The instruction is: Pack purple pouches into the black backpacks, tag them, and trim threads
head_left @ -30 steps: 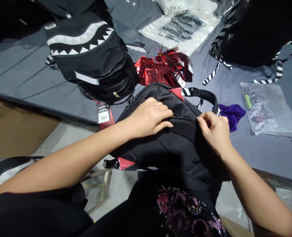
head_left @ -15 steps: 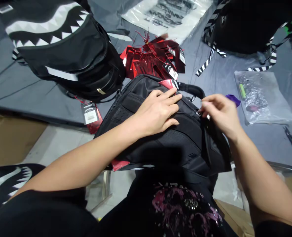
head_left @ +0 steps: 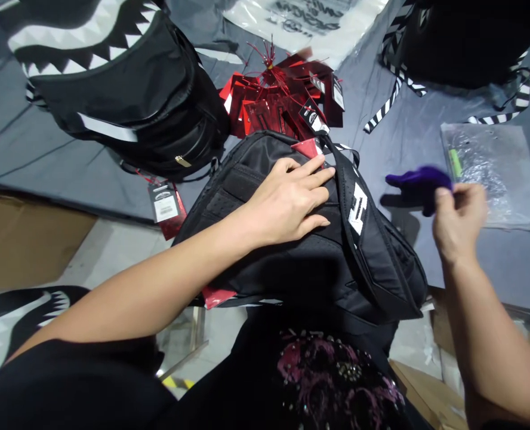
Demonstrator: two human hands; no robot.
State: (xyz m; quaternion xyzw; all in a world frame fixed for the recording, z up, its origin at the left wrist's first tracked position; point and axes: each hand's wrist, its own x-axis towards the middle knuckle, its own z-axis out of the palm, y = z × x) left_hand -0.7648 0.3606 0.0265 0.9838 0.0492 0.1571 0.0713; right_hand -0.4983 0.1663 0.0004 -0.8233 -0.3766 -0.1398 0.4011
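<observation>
A black backpack (head_left: 265,269) with red corner patches lies at the table's near edge, against the person's front. My left hand (head_left: 292,200) rests flat on it, fingers spread towards the right. Beside the fingers, a black strap (head_left: 348,197) with a white label runs across the bag's right side. To the right of the bag, my right hand (head_left: 462,221) pinches a purple cloth (head_left: 421,182) between thumb and fingers, above the table.
At the left stands another black backpack (head_left: 131,95) with a white tooth pattern. Red tags (head_left: 269,104) lie behind the bag in front of me. A clear plastic bag (head_left: 507,179) is at the right; a black bag (head_left: 466,48) with striped straps stands behind it.
My right hand has left the bag's right side, moved right and taken hold of the purple cloth. The strap with the white label now shows across the bag. My left hand has hardly moved.
</observation>
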